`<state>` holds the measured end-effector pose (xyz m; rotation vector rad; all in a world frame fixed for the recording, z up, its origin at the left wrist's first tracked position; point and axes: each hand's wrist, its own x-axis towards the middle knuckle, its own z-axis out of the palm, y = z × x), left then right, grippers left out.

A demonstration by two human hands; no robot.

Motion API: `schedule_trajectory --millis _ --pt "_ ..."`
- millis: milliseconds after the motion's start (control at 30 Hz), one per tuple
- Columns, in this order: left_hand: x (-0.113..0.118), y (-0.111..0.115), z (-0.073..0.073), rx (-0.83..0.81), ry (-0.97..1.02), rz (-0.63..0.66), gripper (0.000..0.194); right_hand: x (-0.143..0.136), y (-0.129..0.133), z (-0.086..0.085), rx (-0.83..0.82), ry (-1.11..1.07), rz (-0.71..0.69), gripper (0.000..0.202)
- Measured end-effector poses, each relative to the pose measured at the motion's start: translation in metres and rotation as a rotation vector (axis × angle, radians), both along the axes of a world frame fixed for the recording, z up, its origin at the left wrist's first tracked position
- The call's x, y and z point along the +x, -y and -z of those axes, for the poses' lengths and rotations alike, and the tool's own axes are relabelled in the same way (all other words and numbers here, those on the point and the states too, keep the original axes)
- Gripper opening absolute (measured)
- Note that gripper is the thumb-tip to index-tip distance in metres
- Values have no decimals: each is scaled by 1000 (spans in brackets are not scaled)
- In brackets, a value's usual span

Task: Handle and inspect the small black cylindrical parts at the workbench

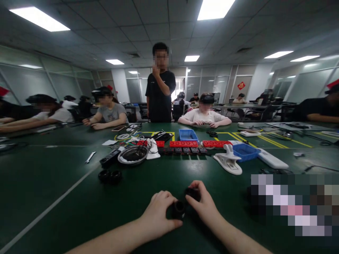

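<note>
My left hand [160, 213] is closed around a short black cylinder [179, 209] with a round opening facing up. Just beyond it and a little to the right, my right hand [202, 201] grips a black round piece [192, 193] between thumb and fingers. The two black pieces are close together, low over the green table; whether they touch is hard to make out. Farther left on the table sit two more black round parts [110, 176], side by side.
A green table [148, 180] spreads around me. Across its middle lie a metal bowl [133, 155], a white clamp-like stand [229, 160], red strips [183, 144], blue trays [245, 152] and a wrench [90, 157]. Opposite, one person [160, 88] stands and others sit.
</note>
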<state>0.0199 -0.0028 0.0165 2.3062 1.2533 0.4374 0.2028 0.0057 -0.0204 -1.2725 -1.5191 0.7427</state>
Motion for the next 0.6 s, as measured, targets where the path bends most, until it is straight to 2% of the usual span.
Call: schedule_trajectory --millis 100,200,300,467,600 --pt "-9 0 -12 -40 -85 -42 39 -1 0 4 -5 66 -26 28" --pt "-35 3 -21 -102 -148 -125 40 -1 2 6 -28 108 -36 38" --pt "-81 7 -18 -176 -120 -248 40 0 2 8 -64 137 -46 41" --pt "-172 10 1 -53 -103 -495 43 0 0 6 -74 170 -69 40" --pt "-222 -2 6 -23 -126 -671 49 -2 2 2 -63 141 -71 39"
